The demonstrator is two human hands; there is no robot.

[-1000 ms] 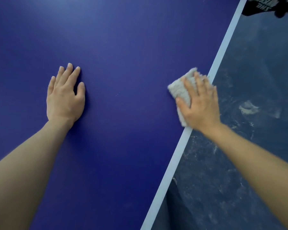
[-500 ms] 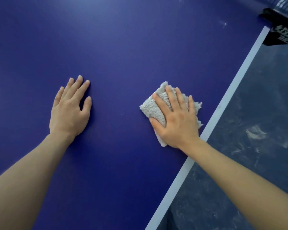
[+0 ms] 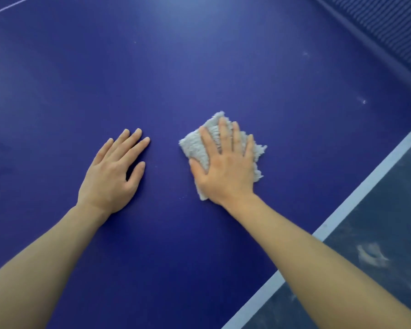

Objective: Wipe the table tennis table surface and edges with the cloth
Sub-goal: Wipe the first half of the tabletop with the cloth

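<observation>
The blue table tennis table [image 3: 199, 67] fills most of the head view. A folded grey fluffy cloth [image 3: 196, 144] lies on it near the middle. My right hand [image 3: 226, 169] presses flat on the cloth with straight, spread fingers and covers most of it. My left hand [image 3: 112, 172] rests flat on the bare blue surface a short way left of the cloth, fingers straight. The table's white edge line [image 3: 356, 195] runs diagonally at the right, well clear of the cloth.
The net [image 3: 384, 27] crosses the top right corner. A thin white centre line [image 3: 7, 7] shows at the top left. Beyond the white edge lies a dark, scuffed floor [image 3: 377, 257]. Small white specks [image 3: 364, 101] dot the surface near the net.
My right hand has slid the cloth left, from the white edge line inward toward my left hand. The view has shifted, bringing the net into sight. My left hand stays planted.
</observation>
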